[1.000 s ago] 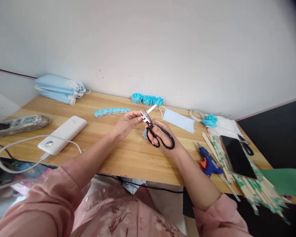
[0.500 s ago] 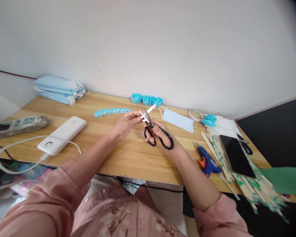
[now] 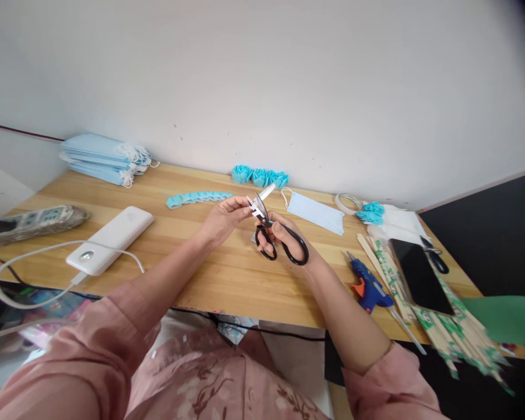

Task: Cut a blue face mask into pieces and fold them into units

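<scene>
My right hand (image 3: pixel 282 233) is closed round the black handles of a pair of scissors (image 3: pixel 292 244), whose blades point up and to the left. Pinched in the fingers of my left hand (image 3: pixel 227 219) is a narrow white strip (image 3: pixel 269 190), which crosses the blades; part of it is hidden behind them. Behind my left hand lies a pleated blue band (image 3: pixel 196 199). Several blue fabric roses (image 3: pixel 261 176) sit by the wall, and a flat blue face mask (image 3: pixel 315 212) lies right of the scissors.
A stack of face masks (image 3: pixel 102 157) stands at the back left, above a white power bank (image 3: pixel 111 239) and a power strip (image 3: pixel 39 223). On the right are a blue glue gun (image 3: pixel 370 286), a phone (image 3: pixel 420 275), wrapped chopsticks (image 3: pixel 459 332) and a tape roll (image 3: pixel 347 203).
Hardly anything differs. The upper end of the white strip has shifted slightly to the left and down at the blades; both hands keep their places.
</scene>
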`<action>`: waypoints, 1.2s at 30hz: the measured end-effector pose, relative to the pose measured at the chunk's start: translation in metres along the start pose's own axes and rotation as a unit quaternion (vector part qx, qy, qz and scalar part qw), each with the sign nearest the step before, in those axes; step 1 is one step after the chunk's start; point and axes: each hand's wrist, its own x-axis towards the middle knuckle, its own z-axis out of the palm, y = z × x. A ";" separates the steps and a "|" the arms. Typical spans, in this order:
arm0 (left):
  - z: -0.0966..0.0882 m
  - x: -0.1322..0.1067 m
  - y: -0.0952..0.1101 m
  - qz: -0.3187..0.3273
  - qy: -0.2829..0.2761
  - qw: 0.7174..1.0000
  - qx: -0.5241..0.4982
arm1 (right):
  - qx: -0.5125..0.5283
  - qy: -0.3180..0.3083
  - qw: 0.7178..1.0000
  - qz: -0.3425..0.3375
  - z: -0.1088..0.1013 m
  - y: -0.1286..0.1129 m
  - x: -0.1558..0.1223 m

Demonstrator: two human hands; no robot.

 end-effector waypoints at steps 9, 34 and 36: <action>-0.001 0.000 -0.003 -0.006 0.007 1.000 -0.006 | 0.000 0.001 1.000 -0.002 -0.001 0.002 0.001; 0.000 -0.002 -0.001 0.036 0.042 0.996 0.065 | 0.015 0.029 0.999 0.014 0.005 0.000 0.002; 0.000 -0.002 -0.002 0.036 0.043 0.996 0.064 | 0.014 0.030 0.999 0.017 0.005 0.000 0.002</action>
